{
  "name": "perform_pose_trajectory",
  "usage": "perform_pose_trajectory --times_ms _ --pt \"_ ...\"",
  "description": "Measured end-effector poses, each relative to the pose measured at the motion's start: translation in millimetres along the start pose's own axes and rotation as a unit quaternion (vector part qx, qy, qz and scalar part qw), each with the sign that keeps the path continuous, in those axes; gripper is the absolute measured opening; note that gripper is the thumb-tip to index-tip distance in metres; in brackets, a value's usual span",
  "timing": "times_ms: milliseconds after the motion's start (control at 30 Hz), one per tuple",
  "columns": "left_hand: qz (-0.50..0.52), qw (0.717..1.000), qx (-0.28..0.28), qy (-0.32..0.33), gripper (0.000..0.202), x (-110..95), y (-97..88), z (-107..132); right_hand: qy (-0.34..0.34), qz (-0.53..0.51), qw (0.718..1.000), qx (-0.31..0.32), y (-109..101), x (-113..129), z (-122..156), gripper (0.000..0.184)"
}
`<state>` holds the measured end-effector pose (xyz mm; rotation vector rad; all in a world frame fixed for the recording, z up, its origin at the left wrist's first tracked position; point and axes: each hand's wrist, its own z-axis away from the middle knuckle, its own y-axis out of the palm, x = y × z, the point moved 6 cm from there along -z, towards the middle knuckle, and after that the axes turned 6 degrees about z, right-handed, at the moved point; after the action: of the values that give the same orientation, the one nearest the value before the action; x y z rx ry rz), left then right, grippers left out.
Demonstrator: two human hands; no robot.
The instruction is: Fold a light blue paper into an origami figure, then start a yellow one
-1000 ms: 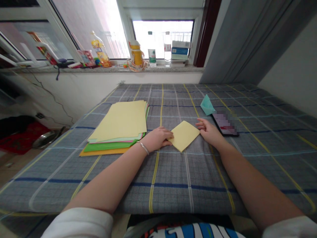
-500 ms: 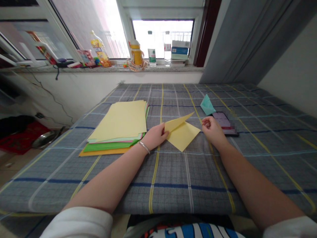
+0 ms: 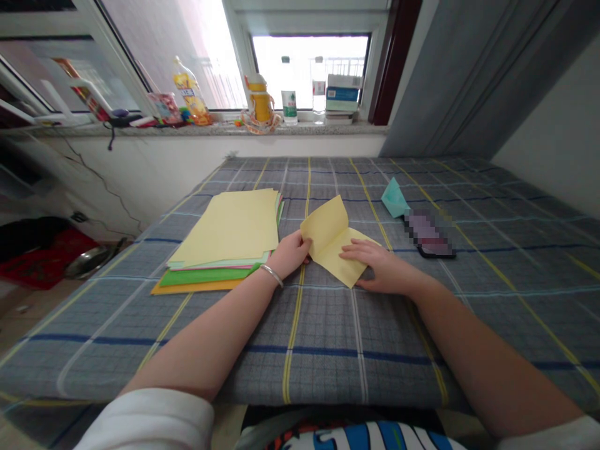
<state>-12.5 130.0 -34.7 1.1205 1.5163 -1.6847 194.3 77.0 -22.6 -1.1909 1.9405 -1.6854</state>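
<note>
Fingers (image 3: 357, 251) flat on yellow paper sq (image 3: 327, 228), flap up

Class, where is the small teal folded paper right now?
In the head view, the small teal folded paper lies on the checked cloth, right of the yellow paper, next to the far end of the pixelated phone.

Left hand (image 3: 290, 254) right beside the stack of yellow, green and orange paper sheets (image 3: 220, 237), tight on that side! Folded yellow paper square (image 3: 334, 240) between the hands; right hand (image 3: 379, 265) near the black smartphone (image 3: 429, 236) and teal folded paper (image 3: 394, 199). Grey checked cloth (image 3: 300, 350) runs unbroken nearside.
</note>
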Motion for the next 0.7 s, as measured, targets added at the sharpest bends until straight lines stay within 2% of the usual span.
perform_pose_trajectory --times_ms 133,300,433,533,700 --pt "0.015 1.0 0.004 0.0 0.031 1.5 4.0 0.7 -0.01 0.018 0.999 0.028 -0.2 10.9 -1.1 0.076" --pt "0.076 0.997 0.007 0.004 0.075 5.1 7.3 0.2 -0.021 0.054 0.997 0.046 -5.1 24.2 -1.4 0.083" --pt "0.057 0.996 -0.035 0.067 0.103 -3.9 0.9 2.9 -0.012 0.07 0.997 0.038 -5.4 21.0 -1.8 0.083" --pt "0.026 0.99 -0.071 0.122 0.106 -13.6 -5.0 7.0 -0.014 0.081 0.996 0.035 -1.0 15.2 -2.7 0.08" --pt "-0.015 0.988 -0.095 0.121 0.099 -18.8 -10.2 10.0 -0.031 0.096 0.995 0.024 4.7 9.6 -5.1 0.064"
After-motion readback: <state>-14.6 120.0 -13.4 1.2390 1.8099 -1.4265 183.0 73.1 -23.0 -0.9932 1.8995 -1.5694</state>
